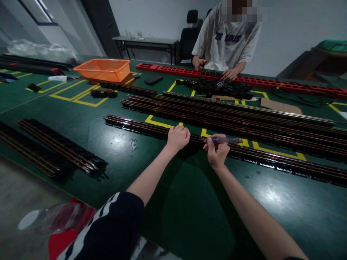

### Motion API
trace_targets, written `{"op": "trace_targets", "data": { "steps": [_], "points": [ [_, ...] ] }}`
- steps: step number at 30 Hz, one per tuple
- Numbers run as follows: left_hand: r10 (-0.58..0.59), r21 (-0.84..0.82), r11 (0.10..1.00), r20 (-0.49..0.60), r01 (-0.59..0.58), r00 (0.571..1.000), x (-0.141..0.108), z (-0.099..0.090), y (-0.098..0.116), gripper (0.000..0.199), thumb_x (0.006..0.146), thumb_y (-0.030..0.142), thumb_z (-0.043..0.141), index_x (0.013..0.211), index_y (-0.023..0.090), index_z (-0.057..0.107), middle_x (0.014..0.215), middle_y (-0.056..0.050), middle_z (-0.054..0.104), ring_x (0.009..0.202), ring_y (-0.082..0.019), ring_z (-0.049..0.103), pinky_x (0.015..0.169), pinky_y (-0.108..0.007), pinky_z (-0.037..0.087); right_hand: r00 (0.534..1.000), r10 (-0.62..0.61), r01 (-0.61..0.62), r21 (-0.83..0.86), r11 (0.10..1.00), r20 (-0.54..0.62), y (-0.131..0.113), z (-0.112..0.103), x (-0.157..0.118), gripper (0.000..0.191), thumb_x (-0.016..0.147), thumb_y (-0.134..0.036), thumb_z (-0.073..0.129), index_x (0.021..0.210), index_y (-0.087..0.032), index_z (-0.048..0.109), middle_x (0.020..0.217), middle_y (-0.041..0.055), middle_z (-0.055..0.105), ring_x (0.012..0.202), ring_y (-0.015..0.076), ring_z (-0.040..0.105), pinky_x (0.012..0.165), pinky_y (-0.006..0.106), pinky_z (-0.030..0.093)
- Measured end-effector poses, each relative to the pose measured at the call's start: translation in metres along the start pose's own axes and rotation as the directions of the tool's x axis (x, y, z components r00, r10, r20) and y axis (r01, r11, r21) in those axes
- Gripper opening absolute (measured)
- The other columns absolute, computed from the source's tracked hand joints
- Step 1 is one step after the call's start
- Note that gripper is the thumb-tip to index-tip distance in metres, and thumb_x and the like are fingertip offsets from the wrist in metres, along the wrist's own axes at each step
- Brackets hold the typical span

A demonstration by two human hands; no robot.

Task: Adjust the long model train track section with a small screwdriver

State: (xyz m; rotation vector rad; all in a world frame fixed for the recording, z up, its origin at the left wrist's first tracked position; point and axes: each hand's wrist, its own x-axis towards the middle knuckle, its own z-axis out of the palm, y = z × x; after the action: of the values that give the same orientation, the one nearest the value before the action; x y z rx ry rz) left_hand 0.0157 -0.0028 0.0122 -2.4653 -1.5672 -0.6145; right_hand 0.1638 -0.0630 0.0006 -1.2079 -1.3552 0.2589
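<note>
Green table [119, 180], dark strip [196, 139] partly hidden beneath left hand [178, 138].

Green surface [141, 162], yellow lines [84, 103], copper-striped black rails [135, 123], orange basket [108, 76] towards ten o'clock, red rack [271, 82] across twelve

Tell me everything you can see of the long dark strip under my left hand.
The long dark strip looks black and glossy, with thin, coppery, metal-looking lines along its length. It lies flat on the green tabletop, slanting from its visible left end to the picture's right edge, which cuts it off. Your left hand rests on it; your right hand is beside it with a slim pen-like tool, whose contact with it is unclear. Your hands hide part of its middle.
</note>
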Motion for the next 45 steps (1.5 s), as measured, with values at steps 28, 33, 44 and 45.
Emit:
{"op": "trace_targets", "data": {
  "steps": [28, 33, 44, 45],
  "points": [
    [-0.049, 0.004, 0.999, 0.055, 0.049, 0.997, 0.003, -0.005, -0.015, 0.037, 0.089, 0.025, 0.032, 0.078, 0.014, 0.065, 0.084, -0.009, 0.067, 0.081, -0.021, 0.06, 0.074, -0.035, 0.036, 0.999, -0.021, 0.02, -0.035, 0.999, -0.027, -0.003, -0.001, 0.0, 0.016, 0.086, -0.033, 0.05, 0.08, -0.018, 0.05, 0.056, -0.0028, 0.058, 0.043, 0.0111, 0.058, 0.044, 0.022, 0.046],
    [-0.081, 0.004, 0.997, 0.056, 0.081, 0.995, 0.003, -0.007, -0.018, 0.036, 0.088, 0.025, 0.033, 0.076, 0.014, 0.065, 0.082, -0.008, 0.068, 0.079, -0.02, 0.061, 0.075, -0.034, 0.037, 0.999, -0.014, 0.014, -0.01, 1.0, -0.03, -0.002, -0.001, 0.0, 0.014, 0.086, -0.032, 0.05, 0.08, -0.019, 0.049, 0.057, -0.0024, 0.058, 0.043, 0.0114, 0.058, 0.043, 0.022, 0.046],
    [-0.11, 0.006, 0.994, 0.063, 0.11, 0.992, 0.004, -0.01, -0.017, 0.034, 0.086, 0.025, 0.035, 0.076, 0.015, 0.065, 0.083, -0.008, 0.068, 0.078, -0.02, 0.061, 0.076, -0.034, 0.038, 0.999, -0.022, 0.022, -0.002, 1.0, -0.025, -0.001, -0.001, -0.001, 0.013, 0.085, -0.03, 0.051, 0.08, -0.019, 0.05, 0.058, -0.0014, 0.059, 0.045, 0.012, 0.059, 0.043, 0.023, 0.046],
    [-0.108, 0.001, 0.994, 0.065, 0.108, 0.992, 0.004, -0.01, -0.017, 0.034, 0.087, 0.025, 0.035, 0.076, 0.015, 0.065, 0.083, -0.008, 0.068, 0.078, -0.019, 0.061, 0.075, -0.034, 0.038, 0.999, -0.031, 0.031, -0.002, 1.0, -0.022, -0.001, -0.001, -0.001, 0.012, 0.085, -0.03, 0.051, 0.08, -0.019, 0.05, 0.058, -0.0016, 0.058, 0.045, 0.012, 0.059, 0.042, 0.023, 0.046]
  ]
}}
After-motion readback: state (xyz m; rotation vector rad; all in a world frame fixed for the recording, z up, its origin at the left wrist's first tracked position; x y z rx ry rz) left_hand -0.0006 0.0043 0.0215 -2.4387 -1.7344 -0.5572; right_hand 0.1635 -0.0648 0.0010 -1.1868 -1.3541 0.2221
